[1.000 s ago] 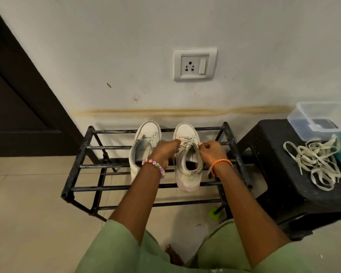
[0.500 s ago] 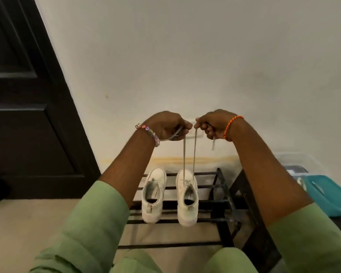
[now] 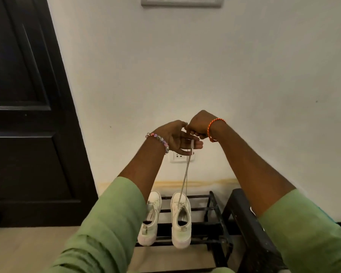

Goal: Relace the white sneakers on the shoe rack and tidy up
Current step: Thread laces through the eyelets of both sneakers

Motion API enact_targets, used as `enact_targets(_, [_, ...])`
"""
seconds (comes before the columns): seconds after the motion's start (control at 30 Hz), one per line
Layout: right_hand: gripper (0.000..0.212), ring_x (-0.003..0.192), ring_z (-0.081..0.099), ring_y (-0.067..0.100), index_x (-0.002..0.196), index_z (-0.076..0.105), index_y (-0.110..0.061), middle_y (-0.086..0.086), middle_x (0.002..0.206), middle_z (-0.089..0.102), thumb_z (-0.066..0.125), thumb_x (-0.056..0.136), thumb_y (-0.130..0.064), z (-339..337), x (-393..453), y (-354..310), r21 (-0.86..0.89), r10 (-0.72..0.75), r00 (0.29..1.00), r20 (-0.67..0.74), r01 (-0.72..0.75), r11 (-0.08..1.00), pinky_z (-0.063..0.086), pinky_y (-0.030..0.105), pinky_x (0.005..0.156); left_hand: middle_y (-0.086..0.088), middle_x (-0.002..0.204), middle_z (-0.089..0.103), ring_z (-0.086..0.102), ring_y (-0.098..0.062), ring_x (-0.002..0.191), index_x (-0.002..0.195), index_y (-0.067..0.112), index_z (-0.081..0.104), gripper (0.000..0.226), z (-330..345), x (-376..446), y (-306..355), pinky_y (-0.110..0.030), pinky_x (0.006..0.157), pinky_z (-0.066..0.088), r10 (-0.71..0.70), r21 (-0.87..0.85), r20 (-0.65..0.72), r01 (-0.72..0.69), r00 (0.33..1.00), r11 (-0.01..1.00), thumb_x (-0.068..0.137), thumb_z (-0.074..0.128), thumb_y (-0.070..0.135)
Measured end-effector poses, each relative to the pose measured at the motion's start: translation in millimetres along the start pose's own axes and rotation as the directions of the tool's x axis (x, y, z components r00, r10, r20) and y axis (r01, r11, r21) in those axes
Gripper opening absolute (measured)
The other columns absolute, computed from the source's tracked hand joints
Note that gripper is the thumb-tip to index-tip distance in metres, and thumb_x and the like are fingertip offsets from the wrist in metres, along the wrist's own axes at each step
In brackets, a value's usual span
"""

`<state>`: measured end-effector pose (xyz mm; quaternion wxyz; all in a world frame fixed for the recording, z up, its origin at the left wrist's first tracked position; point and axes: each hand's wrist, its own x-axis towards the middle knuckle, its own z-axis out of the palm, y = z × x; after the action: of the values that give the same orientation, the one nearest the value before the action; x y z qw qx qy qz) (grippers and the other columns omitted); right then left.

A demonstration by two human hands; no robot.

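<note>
From the head camera: both my hands are up in front of the wall, well above the shoe rack (image 3: 209, 209). My right hand (image 3: 198, 125) is curled into a fist, pinching the top of the lace (image 3: 186, 174), and both strands run taut down to the right sneaker (image 3: 181, 219). My left hand (image 3: 175, 138) sits just beside and below the right one, palm turned up, fingers stretched out straight under the lace; the strands cross over those fingers, though I can't quite tell whether my thumb is pressing them. Beaded bracelet (image 3: 159, 139) on my left wrist, orange thread band (image 3: 212, 131) on my right.

Down on the rack, the two white sneakers stand side by side on the top bars, heels toward me. The left sneaker (image 3: 151, 219) is partly behind my green sleeve (image 3: 98, 223). A black stool (image 3: 244, 223) stands just right of the rack. A dark door (image 3: 24, 115) fills the left side, and a wall socket (image 3: 178, 156) peeks out under my left hand.
</note>
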<state>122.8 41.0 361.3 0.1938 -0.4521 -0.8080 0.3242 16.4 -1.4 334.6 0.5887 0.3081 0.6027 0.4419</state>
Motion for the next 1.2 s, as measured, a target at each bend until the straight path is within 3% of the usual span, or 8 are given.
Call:
enact_targets(0.13, [0.022,0.078,0.062,0.026,0.100,0.065,0.008,0.016,0.083,0.065,0.059,0.090,-0.011,-4.3,-13.8,1.2,-0.005,-0.041,0.994,0.098,0.042,0.999,0.054,0.041,0.083,-0.011,0.060,0.068,0.069,-0.021,0.053,0.071,0.007,0.049,0.033,-1.4,5.2,-2.1,-0.033,0.067,0.044,0.002,-0.032,-0.101,-0.006,0.995,0.999,0.094,0.026,0.005])
enact_targets(0.27, [0.024,0.060,0.066,0.025,0.078,0.062,0.006,0.018,0.072,0.067,0.070,0.084,-0.015,-0.4,-17.0,11.6,0.033,0.029,0.999,0.037,-0.030,0.999,0.059,0.040,0.070,-0.011,0.050,0.063,0.066,-0.023,0.055,0.075,0.004,0.048,0.032,-6.4,3.4,-0.7,-0.039,0.067,0.044,0.014,-0.086,-0.091,-0.022,0.996,0.996,0.100,0.027,0.006])
enact_targets(0.4, [0.015,0.066,0.071,0.027,0.092,0.064,0.009,0.020,0.076,0.071,0.062,0.083,-0.003,14.3,-11.2,16.5,-0.033,0.026,0.999,-0.023,-0.027,0.999,0.059,0.044,0.074,-0.014,0.073,0.065,0.062,-0.026,0.071,0.082,0.001,0.053,0.031,-9.7,4.3,0.2,-0.044,0.071,0.047,0.004,-0.050,-0.080,-0.008,0.997,0.999,0.100,0.028,0.006])
enact_targets(0.53, [0.015,0.068,0.063,0.020,0.094,0.071,0.001,0.015,0.086,0.071,0.062,0.086,-0.008,2.4,-8.7,9.3,-0.228,-0.116,0.992,-0.051,0.102,0.968,0.058,0.034,0.075,-0.006,0.057,0.067,0.062,-0.014,0.046,0.085,0.006,0.052,0.030,-9.9,2.4,0.7,-0.030,0.062,0.046,0.026,0.140,-0.076,-0.015,0.997,0.990,0.101,0.026,0.006])
enact_targets(0.83, [0.015,0.066,0.065,0.013,0.095,0.071,-0.002,0.009,0.079,0.066,0.059,0.087,0.001,-3.5,4.8,7.8,-0.124,-0.335,0.940,-0.072,0.325,0.938,0.058,0.026,0.073,0.006,0.050,0.022,0.019,-0.006,0.037,0.096,0.000,0.060,0.034,-23.1,4.2,4.8,-0.015,0.038,0.018,0.062,0.350,0.124,-0.102,0.990,0.931,0.094,0.027,0.009])
enact_targets(0.93, [0.008,0.052,0.062,0.001,0.088,0.069,-0.004,0.009,0.076,0.068,0.062,0.086,0.000,1.4,8.9,12.1,-0.027,-0.333,0.929,-0.160,0.333,0.943,0.054,0.015,0.059,0.004,0.053,0.027,0.023,-0.009,0.039,0.083,0.004,0.064,0.022,-17.9,1.8,1.4,-0.017,0.041,0.017,0.285,0.636,-0.006,-0.216,0.959,0.741,0.090,0.048,0.017])
enact_targets(1.07, [0.012,0.068,0.065,0.017,0.080,0.060,-0.012,0.009,0.080,0.067,0.058,0.089,-0.005,22.1,16.7,27.5,0.144,-0.205,0.954,-0.219,0.240,0.960,0.055,0.031,0.067,-0.011,0.074,0.063,0.059,-0.027,0.071,0.084,-0.001,0.065,0.016,-15.9,9.8,-14.0,-0.026,0.058,0.044,0.674,0.967,0.034,-0.193,0.738,0.163,0.084,0.056,0.012])
enact_targets(1.2, [0.010,0.066,0.068,0.021,0.084,0.054,-0.009,0.014,0.082,0.068,0.054,0.094,-0.008,39.4,17.0,44.3,0.448,-0.042,0.990,-0.134,0.098,0.888,0.054,0.031,0.063,-0.017,0.094,0.063,0.060,-0.034,0.084,0.104,0.003,0.060,0.021,-20.4,5.8,-25.5,-0.035,0.066,0.047,0.795,0.987,0.103,-0.159,0.598,-0.009,0.091,0.050,0.015])
